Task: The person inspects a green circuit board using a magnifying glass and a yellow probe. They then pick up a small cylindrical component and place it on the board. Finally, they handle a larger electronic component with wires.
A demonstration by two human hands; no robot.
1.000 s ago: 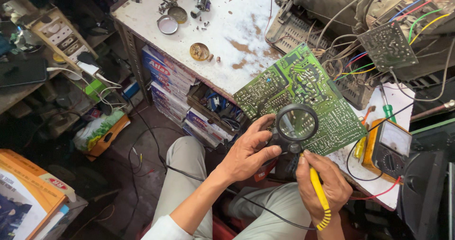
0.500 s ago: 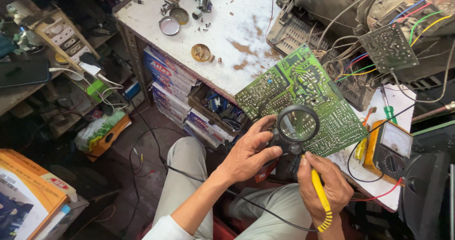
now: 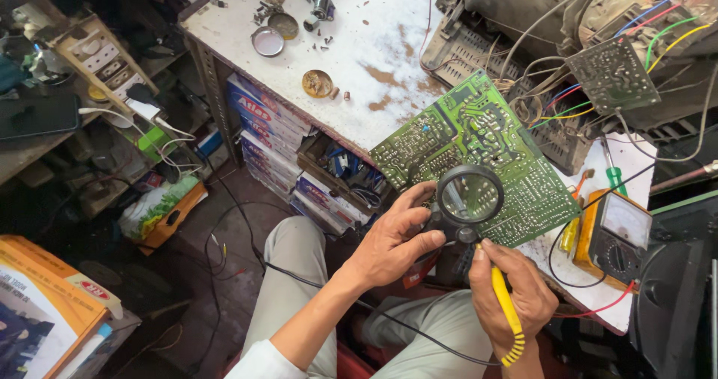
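A large green circuit board [image 3: 479, 143] is held tilted over the edge of the white workbench [image 3: 374, 42], solder side up. My left hand [image 3: 396, 237] grips the board's lower edge. My right hand [image 3: 512, 289] holds a black round magnifying glass [image 3: 469, 197] over the board, together with a yellow soldering iron [image 3: 507, 312] whose handle runs down past my wrist. The lens sits between my two hands, close above the board.
An orange analogue multimeter [image 3: 613, 237] lies right of my hands beside a green screwdriver [image 3: 613, 173]. A smaller board with coloured wires [image 3: 613, 72] hangs at the upper right. Round tins [image 3: 318, 83] and screws litter the bench. Stacked boxes [image 3: 265, 136] sit underneath; a cardboard box [image 3: 45, 304] lies lower left.
The view has shifted very slightly. Both hands, the magnifier and the board stay where they were.
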